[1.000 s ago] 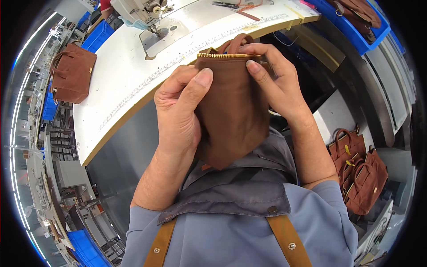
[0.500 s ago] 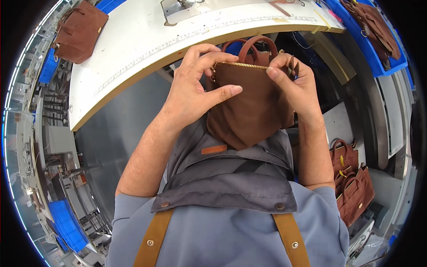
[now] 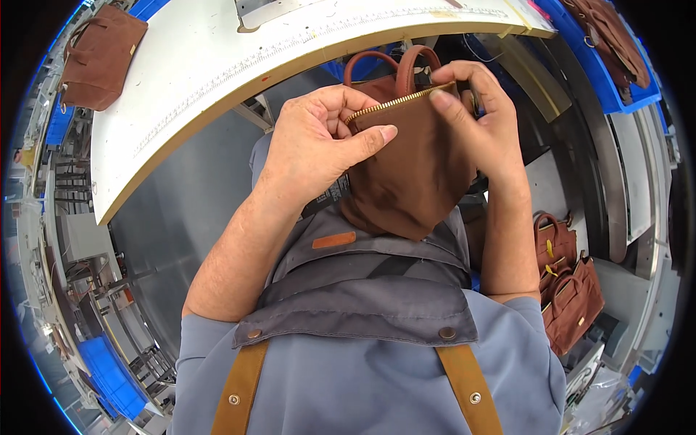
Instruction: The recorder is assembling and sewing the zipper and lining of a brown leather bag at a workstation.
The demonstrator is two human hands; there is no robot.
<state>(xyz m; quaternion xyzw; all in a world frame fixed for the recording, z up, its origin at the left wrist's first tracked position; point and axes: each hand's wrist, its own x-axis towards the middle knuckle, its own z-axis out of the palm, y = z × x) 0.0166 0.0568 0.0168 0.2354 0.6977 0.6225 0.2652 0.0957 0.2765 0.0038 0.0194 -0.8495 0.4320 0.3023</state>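
A brown handbag (image 3: 406, 159) with a gold-toothed zipper (image 3: 391, 104) along its top edge rests tilted on my lap. My left hand (image 3: 319, 134) grips it at the zipper's left end, thumb on the front panel and fingers curled behind the rim. At the zipper's right end, my right hand (image 3: 482, 119) pinches the top edge with the thumb in front. Part of a small dark item shows behind the right-hand fingers; its kind is hidden. Two reddish-brown handles (image 3: 418, 69) rise behind the zipper. A black printed label (image 3: 330, 196) hangs by my left wrist.
A white worktable (image 3: 217, 72) with a printed ruler curves ahead, a brown bag (image 3: 105, 58) at its left end. Blue bins (image 3: 638, 94) with brown bags stand far right. More brown bags (image 3: 569, 290) sit low right. My grey apron (image 3: 355, 312) covers my lap.
The handbag's top edge has tilted, its right end now higher, and both hands have shifted with it. The black label has come into view beside the left wrist.
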